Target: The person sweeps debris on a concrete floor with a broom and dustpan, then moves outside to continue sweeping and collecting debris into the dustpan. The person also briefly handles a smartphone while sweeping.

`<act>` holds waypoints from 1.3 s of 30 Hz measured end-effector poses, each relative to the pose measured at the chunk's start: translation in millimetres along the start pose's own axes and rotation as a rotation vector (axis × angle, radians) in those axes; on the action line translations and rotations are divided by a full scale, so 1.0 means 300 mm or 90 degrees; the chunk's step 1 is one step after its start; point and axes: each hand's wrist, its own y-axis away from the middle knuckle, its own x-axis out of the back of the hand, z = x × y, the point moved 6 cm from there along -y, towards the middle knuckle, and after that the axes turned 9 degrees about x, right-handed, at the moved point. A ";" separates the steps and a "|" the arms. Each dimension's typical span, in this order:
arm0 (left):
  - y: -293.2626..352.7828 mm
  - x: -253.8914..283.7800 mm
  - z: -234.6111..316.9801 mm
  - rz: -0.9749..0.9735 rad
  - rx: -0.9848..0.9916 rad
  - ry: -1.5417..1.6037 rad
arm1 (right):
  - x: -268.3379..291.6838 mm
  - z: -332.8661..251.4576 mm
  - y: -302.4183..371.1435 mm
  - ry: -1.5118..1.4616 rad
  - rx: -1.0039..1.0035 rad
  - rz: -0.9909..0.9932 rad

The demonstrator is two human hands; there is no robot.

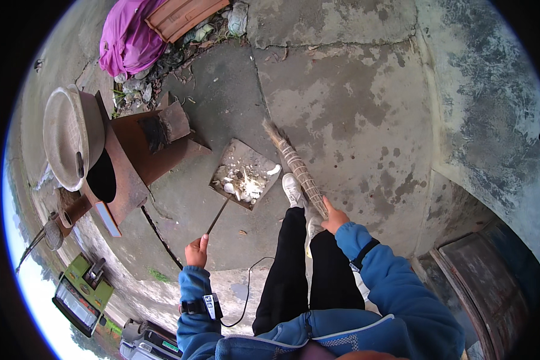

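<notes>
My left hand is closed round the thin handle of a metal dustpan, which rests on the concrete floor ahead of my feet. White and yellowish scraps lie inside the pan. In my right hand is a bound straw broom, gripped by its near end. Its brush end points away from me, to the right of the pan, apart from the scraps. The toe of my left white shoe is close beside the pan's right edge.
Left of the pan stands a rusty metal stove beside a pale basin. A purple cloth and terracotta tiles lie among litter at far left. A stained wall rises at right. A dark cable hangs near my left wrist.
</notes>
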 end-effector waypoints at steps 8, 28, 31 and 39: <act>-0.048 0.017 0.126 -0.044 0.021 -0.072 | 0.902 0.492 -0.126 -0.419 -0.218 0.381; -0.063 0.009 0.319 -0.069 0.164 -0.052 | 1.458 0.560 -0.641 0.162 -0.229 0.204; -0.068 0.001 0.331 -0.083 0.185 -0.077 | 1.213 0.412 -0.513 0.181 -0.217 0.022; -0.041 0.007 0.328 -0.072 0.171 -0.117 | 1.121 0.168 -0.354 0.098 -0.087 0.074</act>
